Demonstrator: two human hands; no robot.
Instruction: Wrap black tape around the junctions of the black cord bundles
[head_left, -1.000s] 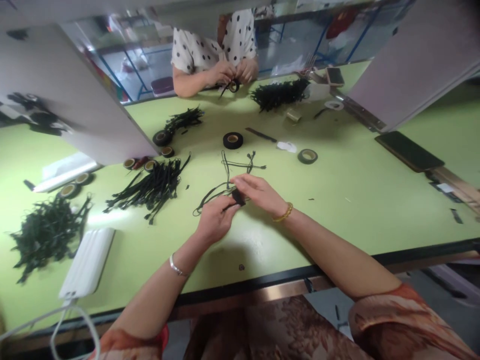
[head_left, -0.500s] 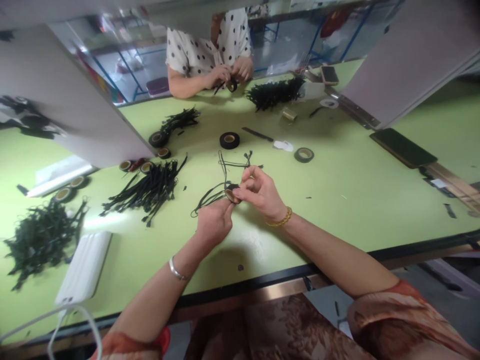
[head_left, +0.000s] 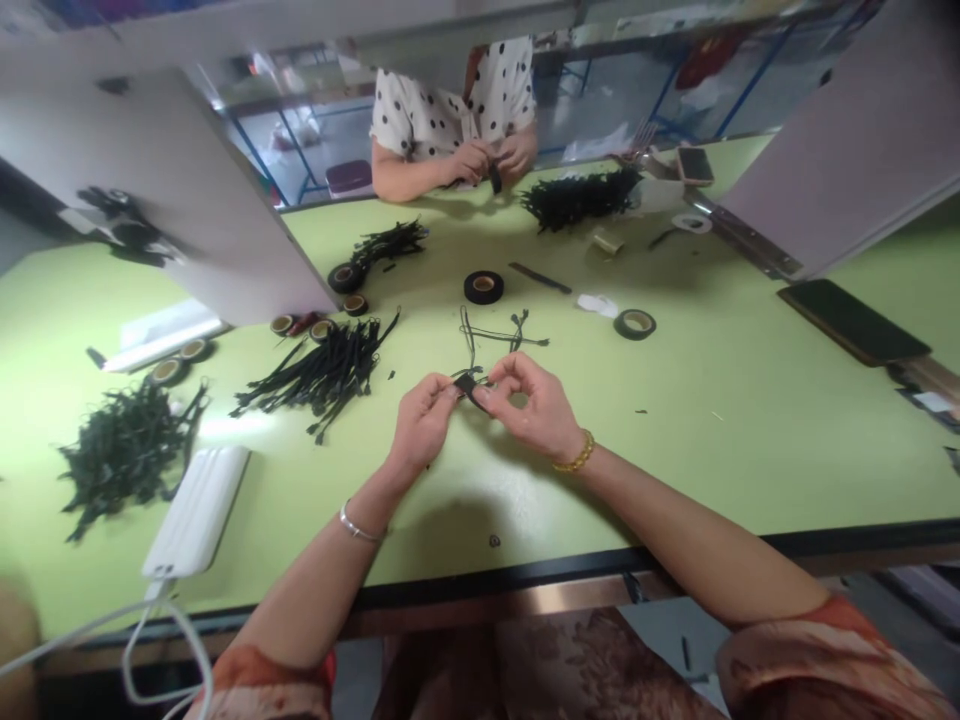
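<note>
Left hand (head_left: 421,420) and right hand (head_left: 534,408) each pinch an end of a small piece, apparently black tape (head_left: 469,387), at centre. If either grip slackens, it might twist or stick askew; loose cords (head_left: 517,336) at 1 o'clock from it could tangle if caught. Left to right around it: 2 cord piles (head_left: 131,455) at 9 o'clock, 6 dark rolls (head_left: 168,372) between 9 and 11, 1 pile at 11, 1 roll at 12, 1 pile at 1, 1 roll at 2.

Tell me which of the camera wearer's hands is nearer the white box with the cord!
Left. In view, the left hand is above and right of the white box; the right hand is farther right.
</note>
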